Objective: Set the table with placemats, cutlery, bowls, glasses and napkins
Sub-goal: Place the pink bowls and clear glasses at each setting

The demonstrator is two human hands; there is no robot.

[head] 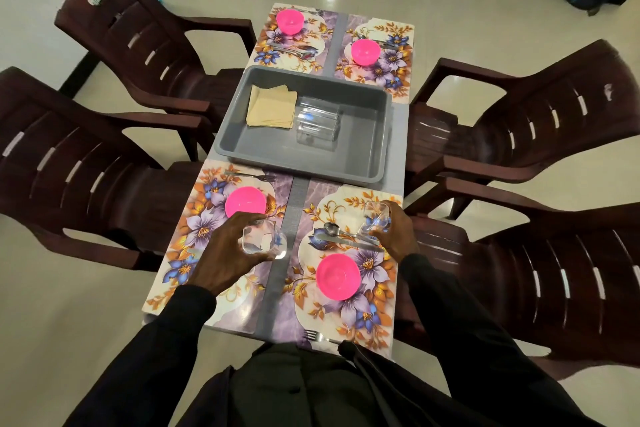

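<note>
Fork (317, 336) at near worktop (273, 288) edge. Our left hand (225, 253) grips a glass (263, 239) beside the left bowl (246, 201); our right hand (396, 236) grips a second glass (375, 218) by the spoon (332, 228). We set both upright, clear of it.

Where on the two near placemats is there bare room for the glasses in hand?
Right placemat: bare strip between tray and spoon; crowded from knife down to right bowl. Left placemat: bare at its near corner, below left bowl.
</note>
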